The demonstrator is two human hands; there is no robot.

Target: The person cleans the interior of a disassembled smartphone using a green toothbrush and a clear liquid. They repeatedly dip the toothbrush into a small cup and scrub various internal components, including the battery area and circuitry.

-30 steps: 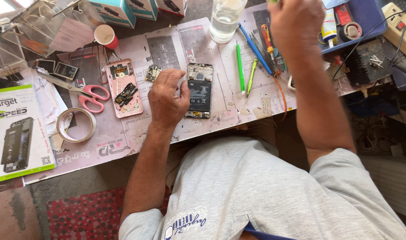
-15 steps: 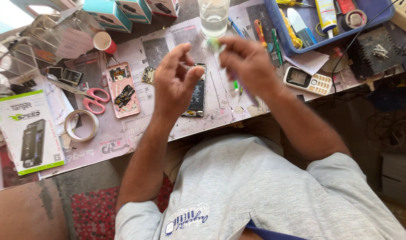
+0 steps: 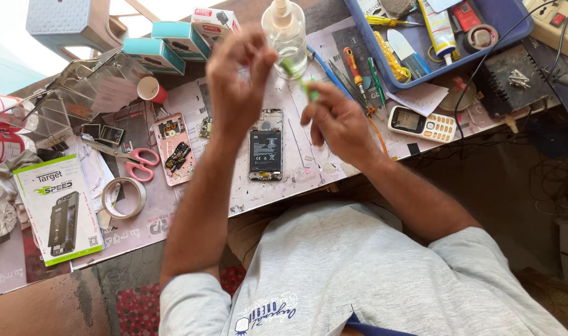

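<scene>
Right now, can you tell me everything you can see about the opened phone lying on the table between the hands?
The opened phone lies flat on the paper-covered table, back cover off, its long side pointing away from the person. A big black battery with a pale label fills the middle; above it sits a strip of small parts near the top edge, and a narrower strip crosses the bottom. The frame looks like grey metal or plastic. Nothing touches it: the left hand and right hand are raised above the table, holding a thin green tool.
</scene>
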